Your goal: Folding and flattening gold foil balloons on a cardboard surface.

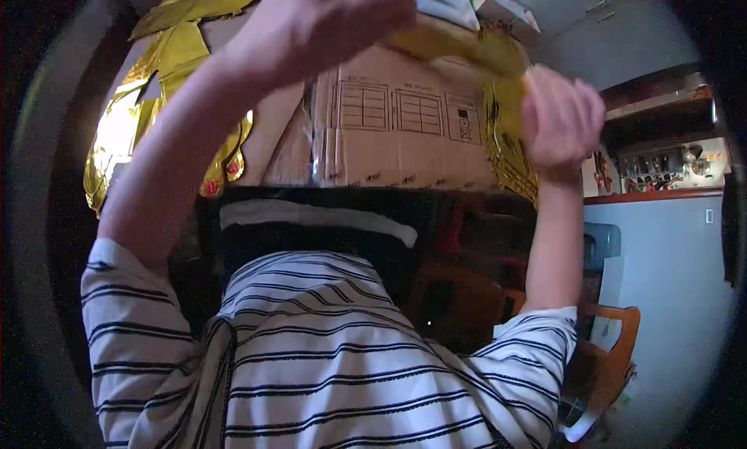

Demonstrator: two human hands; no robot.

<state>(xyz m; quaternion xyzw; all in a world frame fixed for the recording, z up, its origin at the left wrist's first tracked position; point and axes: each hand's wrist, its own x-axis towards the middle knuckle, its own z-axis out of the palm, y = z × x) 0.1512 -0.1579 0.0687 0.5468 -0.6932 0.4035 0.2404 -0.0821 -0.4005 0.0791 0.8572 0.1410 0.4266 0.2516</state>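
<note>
A band of shiny gold foil (447, 43) stretches between my two hands above a flattened cardboard sheet (405, 149). My left hand (350, 12), smeared by motion and partly cut off by the top edge, is closed at the foil's left end. Lower and to the right, my right hand (564, 118) is closed around the other end, with its knuckles showing. More gold foil (502, 138) hangs down beside my right wrist, along the cardboard's right side. The fingertips of both hands are hidden.
Crumpled gold foil pieces (175, 56) cover the left side of the table. A small box (506, 12) and a pale blue sheet (447, 1) lie at the back. A wooden chair (622, 332) stands at the right, before a pale blue panel (661, 270).
</note>
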